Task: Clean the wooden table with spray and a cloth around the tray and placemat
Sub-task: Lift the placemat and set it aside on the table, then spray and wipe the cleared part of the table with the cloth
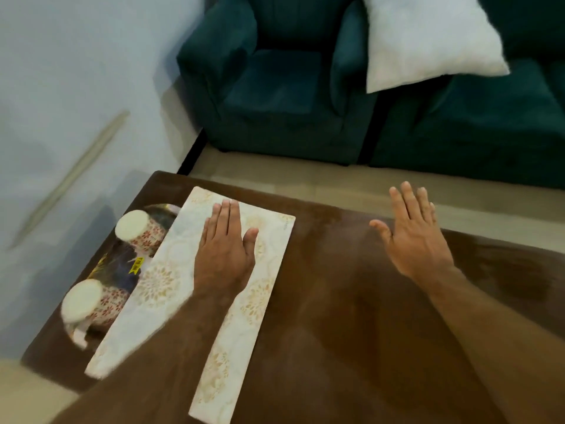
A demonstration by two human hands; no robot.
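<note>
A dark wooden table [351, 301] fills the lower part of the head view. On its left half lies a cream placemat [263, 289] with gold flower patterns, partly overlapping a shiny tray [122, 264]. Two upturned flowered cups [143, 229] [91, 304] stand on the tray. My left hand [227, 246] rests flat on the placemat, fingers together and holding nothing. My right hand [412, 231] hovers flat over the bare wood near the far edge, fingers spread and empty. No spray bottle or cloth is in view.
A dark green sofa [290, 87] with a white cushion [428, 38] stands beyond the table, across a strip of beige floor [336, 182]. A pale wall [76, 87] runs along the left side of the table.
</note>
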